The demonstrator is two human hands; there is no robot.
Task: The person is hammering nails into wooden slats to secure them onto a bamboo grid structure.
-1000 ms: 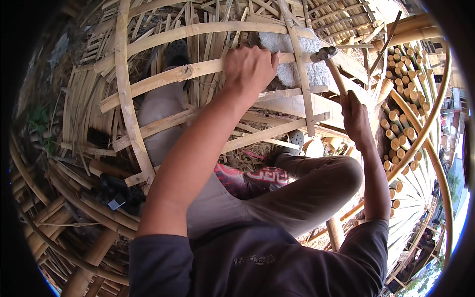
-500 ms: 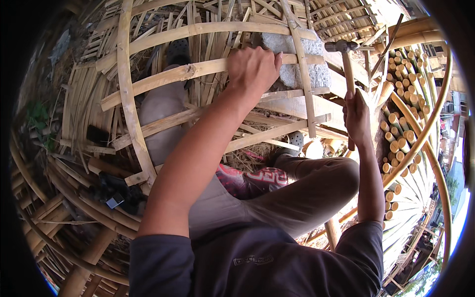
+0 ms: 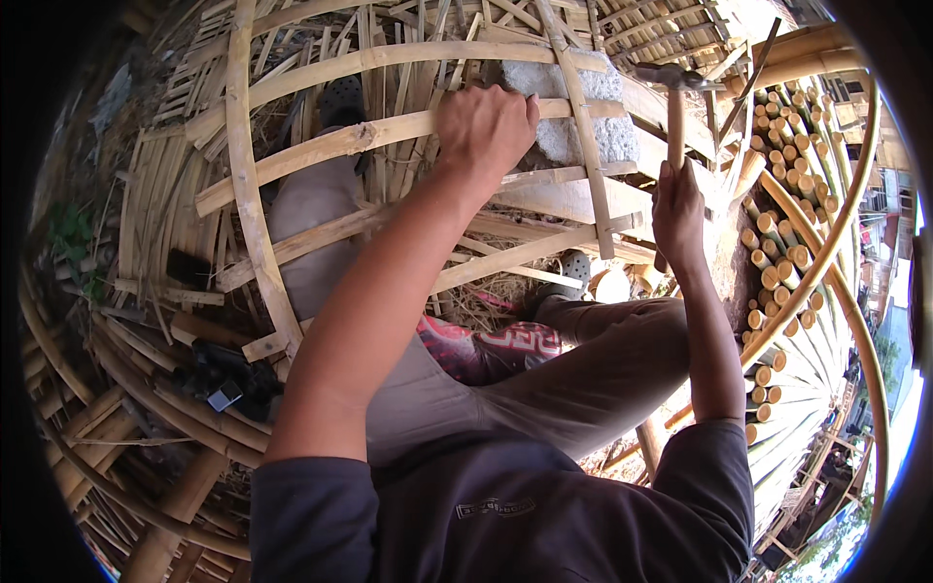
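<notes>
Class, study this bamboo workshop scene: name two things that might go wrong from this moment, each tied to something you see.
1. The right hand holds the hammer raised near the left hand gripping a bamboo strip; a stray blow might hit the fingers.
2. The bent strips of the frame look under tension and might spring or split.

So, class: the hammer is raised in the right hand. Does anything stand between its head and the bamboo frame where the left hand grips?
Nothing visible does. The hammer is held upright in the right hand, its head in open air right of the upright bamboo strip. The left hand grips a crosswise strip, in front of a grey block.
</notes>
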